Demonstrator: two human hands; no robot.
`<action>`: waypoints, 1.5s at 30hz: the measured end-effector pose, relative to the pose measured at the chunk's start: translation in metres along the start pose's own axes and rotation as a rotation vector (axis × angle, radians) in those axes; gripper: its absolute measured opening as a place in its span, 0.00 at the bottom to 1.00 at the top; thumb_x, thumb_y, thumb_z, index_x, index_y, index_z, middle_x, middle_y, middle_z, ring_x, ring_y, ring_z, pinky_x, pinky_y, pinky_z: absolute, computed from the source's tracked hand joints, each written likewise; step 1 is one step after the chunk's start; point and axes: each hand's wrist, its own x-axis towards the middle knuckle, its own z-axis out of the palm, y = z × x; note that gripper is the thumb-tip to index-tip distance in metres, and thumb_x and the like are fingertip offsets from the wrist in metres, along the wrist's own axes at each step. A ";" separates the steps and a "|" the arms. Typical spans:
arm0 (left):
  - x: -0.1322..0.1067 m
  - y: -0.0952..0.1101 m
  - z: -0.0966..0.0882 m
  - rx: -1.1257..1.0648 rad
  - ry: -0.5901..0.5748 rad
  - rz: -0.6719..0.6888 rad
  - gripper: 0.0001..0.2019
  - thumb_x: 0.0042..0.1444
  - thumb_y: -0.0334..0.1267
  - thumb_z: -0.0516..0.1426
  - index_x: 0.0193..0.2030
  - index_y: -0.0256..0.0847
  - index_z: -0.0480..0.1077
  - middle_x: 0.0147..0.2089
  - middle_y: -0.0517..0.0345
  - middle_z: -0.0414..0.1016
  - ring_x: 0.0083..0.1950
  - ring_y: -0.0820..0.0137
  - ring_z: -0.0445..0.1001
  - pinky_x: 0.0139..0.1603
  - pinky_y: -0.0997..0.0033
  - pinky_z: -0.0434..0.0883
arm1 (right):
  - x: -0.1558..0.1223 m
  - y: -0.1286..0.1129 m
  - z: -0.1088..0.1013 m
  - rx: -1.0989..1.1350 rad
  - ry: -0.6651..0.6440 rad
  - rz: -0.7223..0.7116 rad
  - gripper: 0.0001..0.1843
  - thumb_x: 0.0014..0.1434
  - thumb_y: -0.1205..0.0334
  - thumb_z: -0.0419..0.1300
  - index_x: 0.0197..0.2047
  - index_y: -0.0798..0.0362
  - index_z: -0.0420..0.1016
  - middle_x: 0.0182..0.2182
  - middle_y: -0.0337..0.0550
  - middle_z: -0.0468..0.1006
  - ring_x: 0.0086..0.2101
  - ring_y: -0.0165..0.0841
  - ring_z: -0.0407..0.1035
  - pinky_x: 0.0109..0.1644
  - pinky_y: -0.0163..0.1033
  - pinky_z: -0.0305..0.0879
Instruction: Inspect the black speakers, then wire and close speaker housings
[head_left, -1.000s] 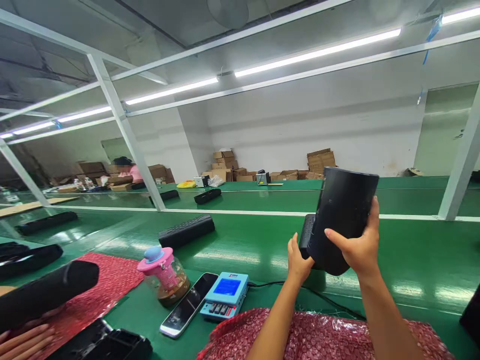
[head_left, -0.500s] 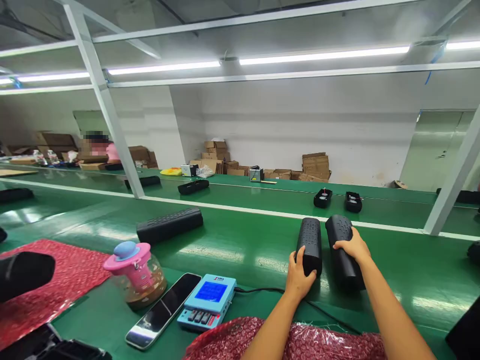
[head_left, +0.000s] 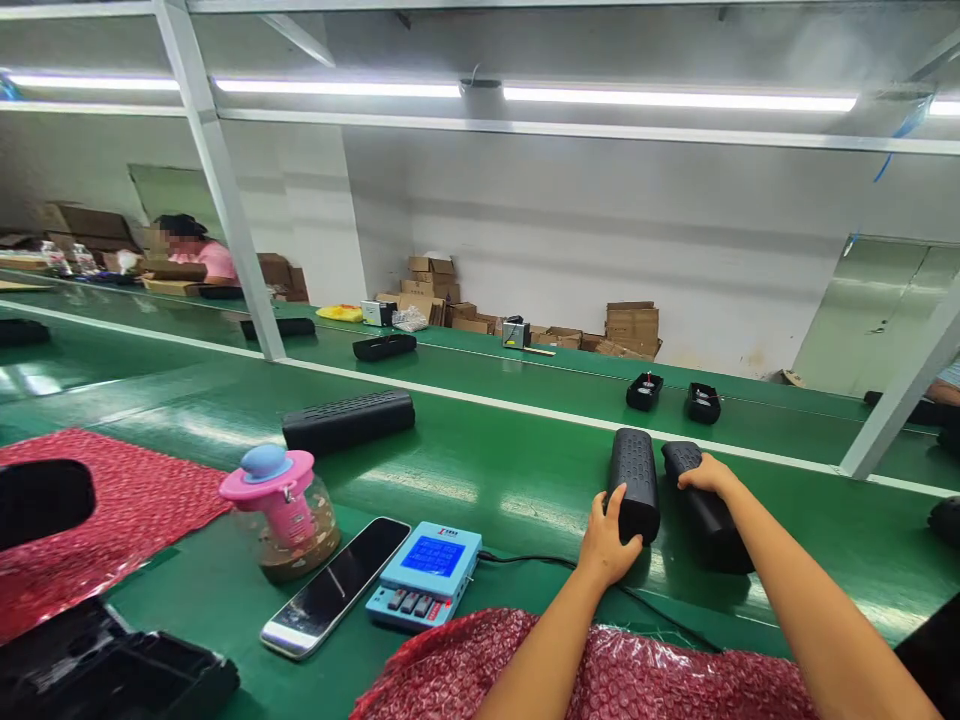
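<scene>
In the head view, I have the left hand (head_left: 609, 540) gripping the near end of the left case (head_left: 636, 470) and the right hand (head_left: 709, 474) clasping the right case (head_left: 711, 525) toward its far end. Both cases lie just apart on the desk (head_left: 517, 450). A sideways pull could knock them together across that narrow gap; a wrist catching the cord (head_left: 525, 558) could drag the tester (head_left: 431, 555). A second ago, the right hand held a case raised; now both are down.
</scene>
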 end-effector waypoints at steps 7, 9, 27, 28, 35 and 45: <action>0.002 -0.001 0.001 -0.019 -0.024 0.014 0.41 0.48 0.37 0.59 0.69 0.51 0.50 0.67 0.47 0.49 0.64 0.52 0.60 0.64 0.54 0.59 | 0.000 0.017 -0.012 -0.021 -0.015 0.057 0.21 0.65 0.53 0.58 0.56 0.56 0.65 0.49 0.49 0.70 0.44 0.38 0.69 0.48 0.47 0.70; 0.002 -0.001 0.002 -0.030 -0.019 0.016 0.42 0.47 0.37 0.59 0.70 0.49 0.48 0.67 0.46 0.50 0.63 0.52 0.62 0.64 0.54 0.59 | -0.002 0.020 -0.011 -0.016 -0.040 0.038 0.20 0.65 0.54 0.58 0.56 0.56 0.66 0.49 0.49 0.70 0.44 0.37 0.69 0.48 0.47 0.70; 0.013 -0.012 0.008 -0.311 0.140 -0.034 0.32 0.53 0.31 0.53 0.65 0.33 0.53 0.60 0.40 0.63 0.58 0.60 0.66 0.62 0.60 0.62 | -0.047 -0.044 0.039 0.568 -0.180 0.012 0.20 0.66 0.55 0.58 0.56 0.56 0.66 0.51 0.49 0.70 0.46 0.38 0.69 0.49 0.48 0.71; 0.013 -0.013 0.008 -0.336 0.149 -0.052 0.31 0.53 0.31 0.54 0.65 0.33 0.53 0.59 0.40 0.63 0.57 0.60 0.67 0.61 0.59 0.63 | -0.048 -0.045 0.044 0.634 -0.235 0.041 0.19 0.66 0.54 0.58 0.55 0.57 0.67 0.49 0.49 0.70 0.44 0.37 0.70 0.47 0.47 0.71; 0.018 -0.013 0.010 -0.576 0.195 -0.155 0.23 0.56 0.35 0.59 0.58 0.37 0.62 0.53 0.49 0.67 0.48 0.63 0.70 0.55 0.54 0.67 | -0.055 -0.013 0.040 1.033 -0.485 0.192 0.17 0.67 0.52 0.55 0.48 0.59 0.70 0.41 0.46 0.74 0.37 0.32 0.71 0.41 0.41 0.72; 0.014 0.041 -0.037 -1.127 0.131 -0.233 0.26 0.53 0.49 0.56 0.57 0.41 0.60 0.47 0.50 0.73 0.44 0.62 0.75 0.44 0.59 0.73 | -0.118 -0.026 0.047 1.365 -0.506 -0.207 0.31 0.55 0.42 0.64 0.52 0.57 0.69 0.42 0.48 0.76 0.39 0.39 0.73 0.47 0.47 0.70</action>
